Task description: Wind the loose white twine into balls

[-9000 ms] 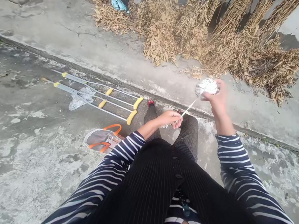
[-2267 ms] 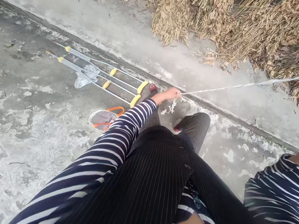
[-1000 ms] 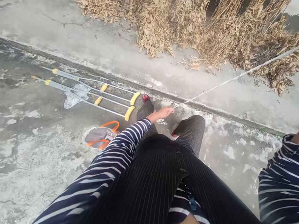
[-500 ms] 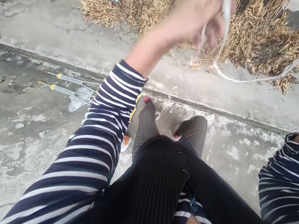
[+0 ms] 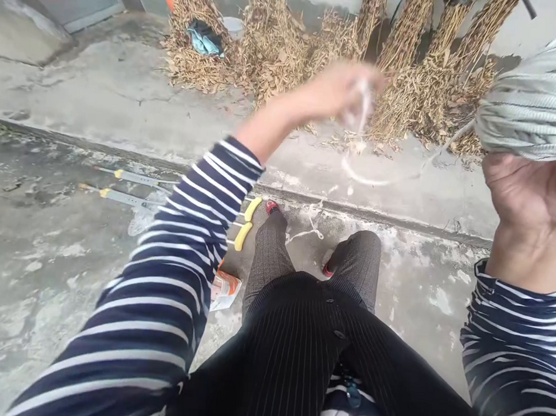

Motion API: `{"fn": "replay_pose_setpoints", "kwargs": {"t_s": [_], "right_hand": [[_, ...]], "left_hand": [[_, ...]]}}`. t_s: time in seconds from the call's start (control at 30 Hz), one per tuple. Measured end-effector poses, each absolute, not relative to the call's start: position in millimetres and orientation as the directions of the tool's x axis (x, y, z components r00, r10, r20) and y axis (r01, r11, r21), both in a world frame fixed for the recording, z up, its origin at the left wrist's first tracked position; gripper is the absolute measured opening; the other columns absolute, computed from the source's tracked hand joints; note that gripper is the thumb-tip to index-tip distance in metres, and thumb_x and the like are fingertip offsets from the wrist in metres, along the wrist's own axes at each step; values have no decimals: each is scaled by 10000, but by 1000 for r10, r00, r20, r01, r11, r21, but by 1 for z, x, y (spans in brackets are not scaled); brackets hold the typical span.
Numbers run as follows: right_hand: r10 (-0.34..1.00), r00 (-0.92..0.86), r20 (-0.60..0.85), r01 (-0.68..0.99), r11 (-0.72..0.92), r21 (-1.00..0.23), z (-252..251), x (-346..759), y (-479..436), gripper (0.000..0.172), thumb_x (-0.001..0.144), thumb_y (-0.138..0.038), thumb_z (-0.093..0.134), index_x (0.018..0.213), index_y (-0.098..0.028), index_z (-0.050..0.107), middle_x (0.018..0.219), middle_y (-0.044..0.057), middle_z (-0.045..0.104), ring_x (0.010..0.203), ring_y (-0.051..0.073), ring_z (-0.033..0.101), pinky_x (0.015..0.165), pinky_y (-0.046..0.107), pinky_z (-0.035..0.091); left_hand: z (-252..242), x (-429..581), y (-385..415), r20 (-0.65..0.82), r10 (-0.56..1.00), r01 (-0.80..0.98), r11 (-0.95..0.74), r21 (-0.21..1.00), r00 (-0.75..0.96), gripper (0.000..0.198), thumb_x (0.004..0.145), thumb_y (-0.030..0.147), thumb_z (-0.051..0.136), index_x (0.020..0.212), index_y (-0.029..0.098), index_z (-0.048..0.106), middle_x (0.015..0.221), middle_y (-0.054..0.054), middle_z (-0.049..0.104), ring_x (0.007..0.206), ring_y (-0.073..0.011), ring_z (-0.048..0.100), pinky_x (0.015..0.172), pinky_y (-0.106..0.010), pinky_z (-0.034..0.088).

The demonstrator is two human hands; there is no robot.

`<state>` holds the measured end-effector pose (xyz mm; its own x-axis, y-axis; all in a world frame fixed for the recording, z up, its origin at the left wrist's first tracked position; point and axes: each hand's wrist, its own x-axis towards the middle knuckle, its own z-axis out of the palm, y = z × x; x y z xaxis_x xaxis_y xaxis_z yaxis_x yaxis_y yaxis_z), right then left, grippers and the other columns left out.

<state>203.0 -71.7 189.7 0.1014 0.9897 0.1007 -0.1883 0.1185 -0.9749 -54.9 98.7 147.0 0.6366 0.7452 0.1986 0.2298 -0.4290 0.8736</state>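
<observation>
Over concrete (image 5: 421, 323) near dry stalks (image 5: 275, 57), right hand (image 5: 537, 202) cups cord ball (image 5: 533, 107); left hand (image 5: 342, 89), blurred, seemingly pinches strand (image 5: 371, 182).

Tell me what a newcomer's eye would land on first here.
Probably the big bundle of white cord at upper right, held from below by the right hand. Next, the blurred left hand at upper middle, a loose strand by its fingers, then the crutches at left.

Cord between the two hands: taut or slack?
Slack. The white cord dips in a loose curve below the left hand, then rises to the ball of cord in the right hand.
</observation>
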Motion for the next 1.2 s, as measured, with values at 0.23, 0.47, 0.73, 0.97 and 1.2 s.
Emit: {"fn": "replay_pose_setpoints", "kwargs": {"t_s": [0.23, 0.47, 0.73, 0.97, 1.2], "right_hand": [[979, -38, 198, -289, 179, -940, 167, 189, -72, 441, 655, -221, 731, 1073, -360, 716, 1261, -42, 738, 1245, 280, 649, 657, 322, 694], [967, -237, -92, -412, -186, -892, 105, 160, -44, 583, 583, -110, 725, 1114, -308, 586, 985, -69, 760, 824, 205, 747, 614, 341, 701], [951, -285, -119, -354, -220, -909, 96, 162, -38, 643, 634, -115, 716, 1224, -332, 582, 1031, -30, 761, 849, 227, 754, 548, 323, 685], [986, -162, 37, -459, -42, -888, 122, 193, -34, 388, 628, -107, 689, 944, -320, 617, 899, -59, 772, 816, 161, 727, 581, 231, 649], [988, -17, -153, -894, -83, -440, 166, 195, -45, 441, 670, 13, 634, 921, -350, 625, 587, -35, 668, 807, 249, 758, 669, 354, 688]], "left_hand": [[-65, -67, 82, -250, 905, 705, -73, 705, 344, 217, 752, 155, 760, 965, 128, 727, 1008, -104, 725, 1107, -282, 644, 1059, -390, 488], [-58, -10, 43, 220, 859, 0, -248, 969, 463, 501, 861, 357, 701, 1309, 140, 642, 1262, -149, 716, 1172, -233, 653, 1105, -409, 456], [-25, 13, 29, 317, 891, -81, -308, 948, 324, 321, 928, 443, 609, 978, 155, 742, 955, -70, 776, 1071, -258, 686, 1041, -409, 490], [-80, -13, 0, 120, 888, 19, -144, 989, 445, 330, 930, 359, 513, 793, 147, 726, 894, -56, 768, 918, -169, 689, 953, -297, 488], [-142, -47, -41, -164, 898, 257, 59, 965, 408, 316, 902, 388, 540, 740, 174, 705, 809, -35, 747, 759, -149, 652, 753, -244, 501]]}}
